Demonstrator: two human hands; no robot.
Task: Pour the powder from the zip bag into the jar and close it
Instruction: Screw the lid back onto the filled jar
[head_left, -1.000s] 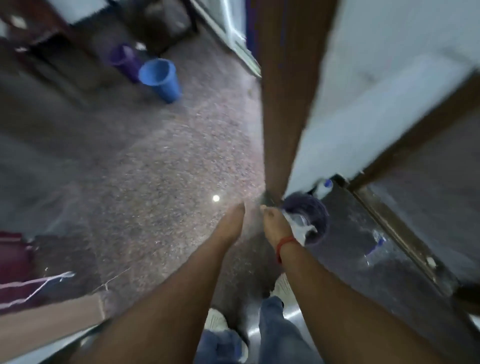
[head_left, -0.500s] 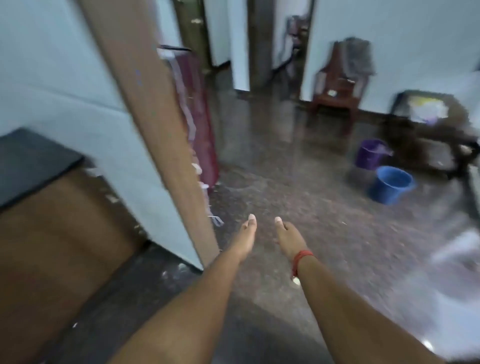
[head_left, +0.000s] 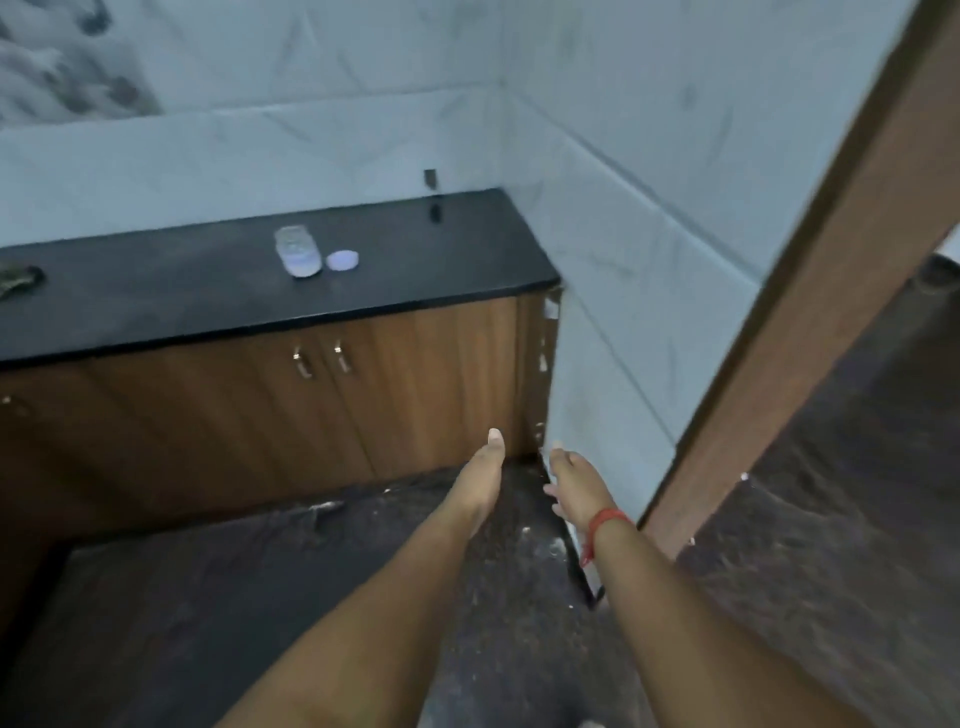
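Reaching forward over the floor, the left hand (head_left: 485, 478) and right hand (head_left: 571, 480) each show a slack, empty grip, while the jar (head_left: 297, 251) stands mid-counter (head_left: 156, 296), its lid (head_left: 342, 260) just beside it.

We have a single view, from a wide-angle camera worn on the head, looking forward and down. It stands back from the table (head_left: 218, 296), well apart from it, and takes in the whole dark top at a slant from above, with the cupboard doors (head_left: 322, 410) below it. Both forearms reach out from the bottom edge toward the middle of the picture. The floor (head_left: 208, 613) fills the lower part, and the door frame (head_left: 810, 322) bends across the right side.
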